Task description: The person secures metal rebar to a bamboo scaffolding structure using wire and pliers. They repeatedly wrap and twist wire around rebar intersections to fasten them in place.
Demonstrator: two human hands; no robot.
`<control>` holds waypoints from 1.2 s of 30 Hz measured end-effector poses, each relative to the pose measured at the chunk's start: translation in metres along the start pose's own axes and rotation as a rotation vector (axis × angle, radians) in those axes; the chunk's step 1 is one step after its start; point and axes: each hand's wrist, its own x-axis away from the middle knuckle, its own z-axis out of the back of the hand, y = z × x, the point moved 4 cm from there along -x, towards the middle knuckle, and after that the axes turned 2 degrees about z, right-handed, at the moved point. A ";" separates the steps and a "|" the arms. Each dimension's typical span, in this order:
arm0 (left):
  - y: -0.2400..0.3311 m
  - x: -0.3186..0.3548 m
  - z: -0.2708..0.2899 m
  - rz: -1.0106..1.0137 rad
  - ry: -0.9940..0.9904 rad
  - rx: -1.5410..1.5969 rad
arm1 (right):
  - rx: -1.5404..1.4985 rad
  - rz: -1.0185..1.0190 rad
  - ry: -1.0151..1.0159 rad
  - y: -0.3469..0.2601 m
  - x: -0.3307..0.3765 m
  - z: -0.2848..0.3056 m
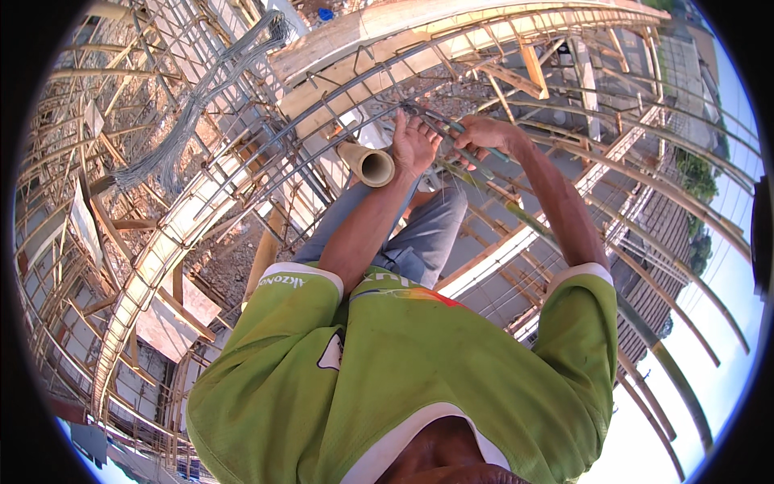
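My right hand [486,137] is closed around the teal handles of a pair of pincers [439,119]. The pincers' dark jaws point left, to the steel bars of a long rebar cage [355,89]. Close below the jaws, my left hand [416,145] is raised with its palm showing and its fingers apart; nothing clear lies in it. Some thin wires [476,187] stick out under my right hand, and I cannot tell what holds them. Just left of my left wrist is the hollow round end of a bamboo pole [376,167].
A bundle of grey tie wire [218,81] lies across the rebar at the left. Wooden formwork boards [355,32] run along the cage. Bamboo poles [645,323] jut out on the right. Rubble ground [218,266] shows below the bars. My bent legs [427,234] are beneath my arms.
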 end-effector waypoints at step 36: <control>-0.019 0.000 -0.019 -0.333 0.998 -1.051 | -0.033 0.225 0.366 0.081 -0.033 -0.072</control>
